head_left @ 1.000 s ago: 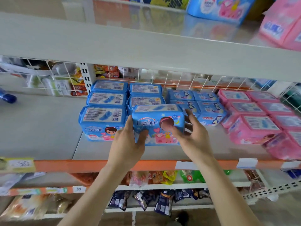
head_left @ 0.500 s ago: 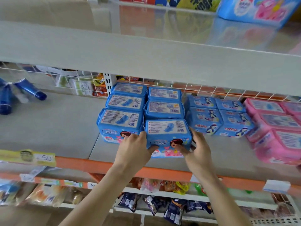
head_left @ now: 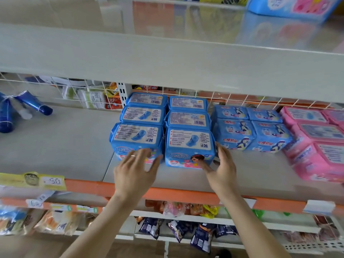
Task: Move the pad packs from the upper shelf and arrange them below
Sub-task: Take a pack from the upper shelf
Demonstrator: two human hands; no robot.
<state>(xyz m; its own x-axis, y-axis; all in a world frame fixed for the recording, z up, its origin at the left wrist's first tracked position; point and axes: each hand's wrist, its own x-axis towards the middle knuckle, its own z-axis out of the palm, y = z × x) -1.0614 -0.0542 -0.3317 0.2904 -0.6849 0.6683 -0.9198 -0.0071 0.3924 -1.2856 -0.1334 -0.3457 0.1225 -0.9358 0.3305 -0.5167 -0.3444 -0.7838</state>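
The front blue pack (head_left: 189, 144) stands on the lower shelf (head_left: 74, 146), tight against its neighbour pack (head_left: 136, 136), at the front of the second column. My left hand (head_left: 136, 170) and right hand (head_left: 222, 167) hover just before it, fingers spread, holding nothing. I'd nudge its face level with the neighbour's, palms flat, before reaching up for another.

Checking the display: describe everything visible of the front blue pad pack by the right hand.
The front pad pack is a blue plastic-wrapped block standing on the grey shelf. A white label with a blue pad drawing covers its top; a cartoon girl and pink shapes mark its front. It sits against the pack behind and its left neighbour. The right hand brackets its right front corner with open fingers, seemingly touching.
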